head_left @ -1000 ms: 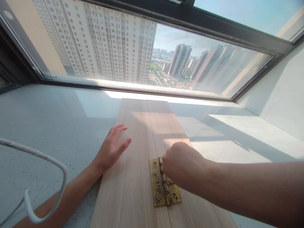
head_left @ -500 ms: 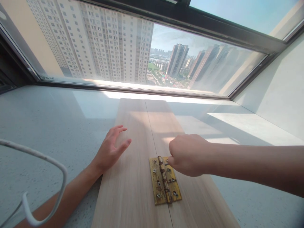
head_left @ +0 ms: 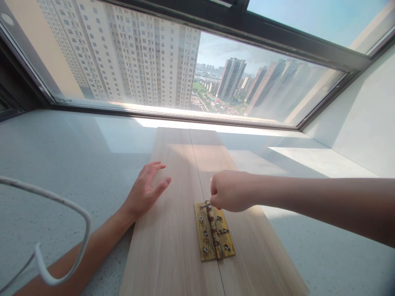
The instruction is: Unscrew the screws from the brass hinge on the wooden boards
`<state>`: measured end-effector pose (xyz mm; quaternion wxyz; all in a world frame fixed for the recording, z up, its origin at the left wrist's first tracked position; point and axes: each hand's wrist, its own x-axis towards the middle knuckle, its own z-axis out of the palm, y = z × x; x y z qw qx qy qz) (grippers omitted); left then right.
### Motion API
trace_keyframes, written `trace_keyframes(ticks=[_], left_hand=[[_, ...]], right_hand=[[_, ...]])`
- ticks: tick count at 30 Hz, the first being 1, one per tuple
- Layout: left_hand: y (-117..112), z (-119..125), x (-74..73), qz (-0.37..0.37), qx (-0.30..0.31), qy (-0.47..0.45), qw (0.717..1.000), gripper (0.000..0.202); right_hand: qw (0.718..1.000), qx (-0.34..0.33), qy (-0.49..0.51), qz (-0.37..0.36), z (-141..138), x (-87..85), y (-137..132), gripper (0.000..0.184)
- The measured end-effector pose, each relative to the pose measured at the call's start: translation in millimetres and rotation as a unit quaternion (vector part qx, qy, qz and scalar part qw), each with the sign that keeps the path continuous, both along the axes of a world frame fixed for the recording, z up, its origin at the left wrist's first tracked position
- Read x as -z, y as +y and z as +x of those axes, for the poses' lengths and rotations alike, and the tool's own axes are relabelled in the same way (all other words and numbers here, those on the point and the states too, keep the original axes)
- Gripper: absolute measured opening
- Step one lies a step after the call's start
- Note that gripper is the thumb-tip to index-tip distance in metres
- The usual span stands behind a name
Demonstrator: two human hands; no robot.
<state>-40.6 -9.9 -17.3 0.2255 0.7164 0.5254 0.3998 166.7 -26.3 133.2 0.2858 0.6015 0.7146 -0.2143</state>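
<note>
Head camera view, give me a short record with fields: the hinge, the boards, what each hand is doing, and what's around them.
hinge: tarnished brass, flat across the seam joining left board and right board
left hand: open, flat on the left board near its outer edge
right hand: closed, pinching a small metal piece at the hinge's far end
surface: pale speckled sill under a window
near left: white cable

Bright daylight is entering through the window point(head_left: 191, 74), casting sunlit patches and soft shadows across the desk point(head_left: 77, 156); wide-angle distortion is bending the edges
</note>
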Motion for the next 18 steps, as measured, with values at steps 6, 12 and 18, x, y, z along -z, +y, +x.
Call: trace_keyframes(ticks=[6,12,18], left_hand=[[1,0,1.5,0.006,0.001,-0.005,1.0,0.041],[2,1,0.2,0.006,-0.001,-0.007,1.0,0.041],[1,1,-0.3,0.004,-0.002,-0.006,1.0,0.04]], right_hand=[[0.999,-0.038,-0.027,0.012,-8,2.9,5,0.019],[0.997,-0.064,-0.044,0.009,-12,-1.5,5,0.02],[0.993,-0.094,-0.075,0.01,-20,-4.1,3,0.02]])
